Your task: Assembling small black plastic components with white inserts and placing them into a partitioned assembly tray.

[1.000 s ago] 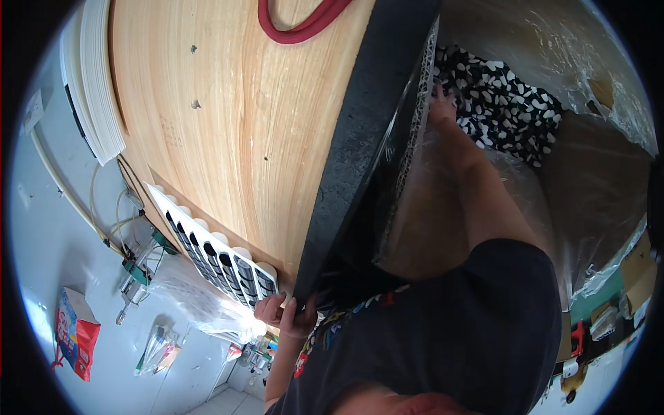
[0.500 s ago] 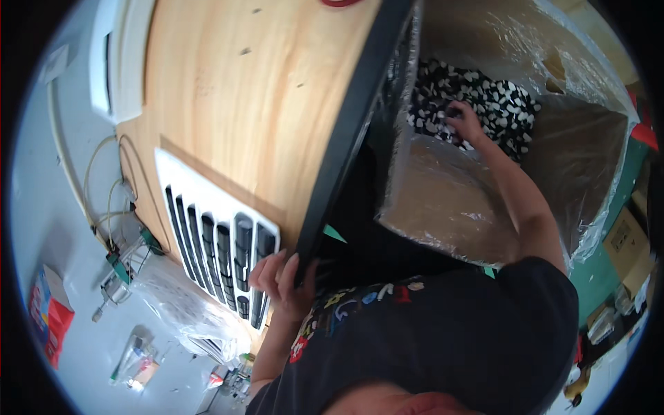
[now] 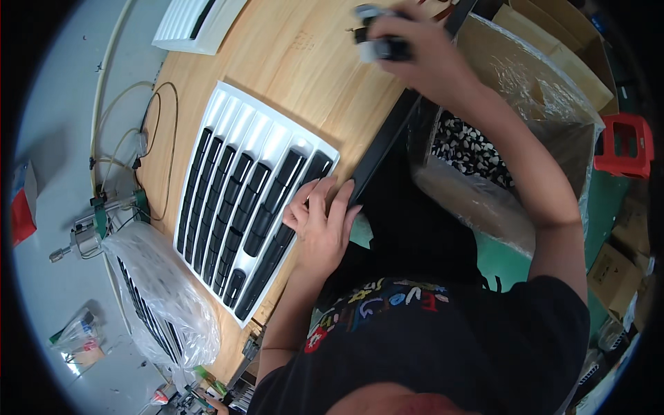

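Note:
My right hand (image 3: pixel 432 59), smeared by motion, is raised over the wooden table's right edge. It is closed on several small black and white pieces (image 3: pixel 389 47), whose exact kind I cannot make out. My left hand (image 3: pixel 321 221) rests at the table's front edge with its fingers apart, touching the side of a white slotted tray (image 3: pixel 243 266). Rows of short, glossy black pieces (image 3: pixel 232 183) fill much of the tray's long grooves. More loose black and white pieces (image 3: pixel 470 149) lie in a plastic-lined carton (image 3: pixel 526 76) to the right.
Another white tray (image 3: pixel 197 24) stands at the table's far left. A plastic bag (image 3: pixel 162 290) with dark strips inside lies by the left edge, near a metal fixture (image 3: pixel 86 238) and cables. On the floor at right are a red stool (image 3: pixel 622 146) and cardboard boxes (image 3: pixel 615 277).
My right hand has come up out of the carton with pieces in it and swung left over the table. My left hand stays by the tray while the view has shifted.

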The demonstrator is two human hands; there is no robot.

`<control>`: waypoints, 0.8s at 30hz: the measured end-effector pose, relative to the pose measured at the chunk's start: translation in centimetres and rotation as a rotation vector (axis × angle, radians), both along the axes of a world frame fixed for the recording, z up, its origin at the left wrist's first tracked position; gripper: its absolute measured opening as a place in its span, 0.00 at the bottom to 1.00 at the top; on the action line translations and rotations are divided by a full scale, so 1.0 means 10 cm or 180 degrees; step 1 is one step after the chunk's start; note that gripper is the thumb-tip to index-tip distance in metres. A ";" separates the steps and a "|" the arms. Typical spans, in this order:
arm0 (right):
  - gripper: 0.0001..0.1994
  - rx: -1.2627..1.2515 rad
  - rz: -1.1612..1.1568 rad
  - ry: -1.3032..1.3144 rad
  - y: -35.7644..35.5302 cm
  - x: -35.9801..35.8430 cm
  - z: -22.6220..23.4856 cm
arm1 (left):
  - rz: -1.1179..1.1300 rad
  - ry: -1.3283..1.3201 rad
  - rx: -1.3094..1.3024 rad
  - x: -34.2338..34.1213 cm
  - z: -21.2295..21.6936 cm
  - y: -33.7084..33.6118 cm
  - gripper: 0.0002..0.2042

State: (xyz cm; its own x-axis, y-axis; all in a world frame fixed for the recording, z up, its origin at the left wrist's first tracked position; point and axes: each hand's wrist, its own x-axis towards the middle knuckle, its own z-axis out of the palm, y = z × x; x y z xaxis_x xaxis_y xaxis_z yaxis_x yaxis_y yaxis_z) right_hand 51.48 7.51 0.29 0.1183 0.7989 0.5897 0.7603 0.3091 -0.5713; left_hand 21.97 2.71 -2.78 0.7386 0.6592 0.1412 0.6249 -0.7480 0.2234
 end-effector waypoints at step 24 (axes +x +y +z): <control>0.43 -0.4352 -0.2125 0.0838 -2.48 1.67 -4.84 | -0.0340 0.0352 0.0442 0.11 -0.13 0.01 0.27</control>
State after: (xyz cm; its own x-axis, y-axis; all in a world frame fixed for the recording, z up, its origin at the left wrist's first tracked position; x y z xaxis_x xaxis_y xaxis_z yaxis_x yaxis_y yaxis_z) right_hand 68.18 -17.24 -48.14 0.6415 0.4551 -0.6175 0.3783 -0.8880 -0.2614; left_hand 23.04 2.76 -4.07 0.8192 0.5562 0.1397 0.5555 -0.8302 0.0479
